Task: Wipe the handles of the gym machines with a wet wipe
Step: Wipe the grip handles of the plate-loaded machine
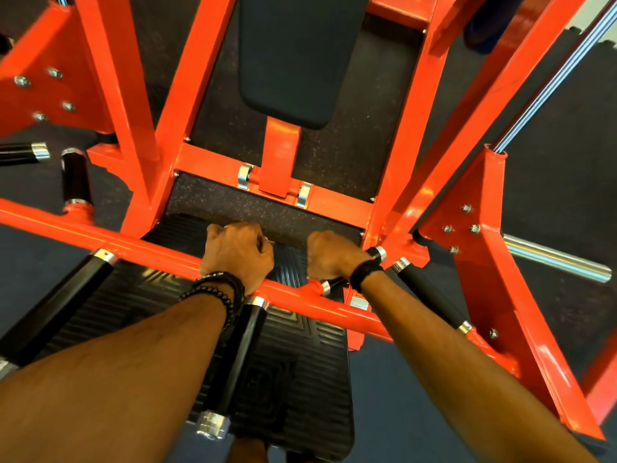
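- Presently, the orange machine frame (140, 243) is filling the view, its crossbar running under both wrists, with a black ribbed footplate (293, 369) lying below.
- Several black handles are showing; the near centre handle (238, 359) and the long left handle (56, 309) are sitting untouched, so most wiping is judged outstanding.
- The right hand (329, 255) is curling round a short black handle (375, 252), evidently the one being worked.
- The left hand (235, 253) is sitting fisted over the crossbar; what it is holding cannot be told.
- No wet wipe is showing; it is presumably hidden inside a fist.
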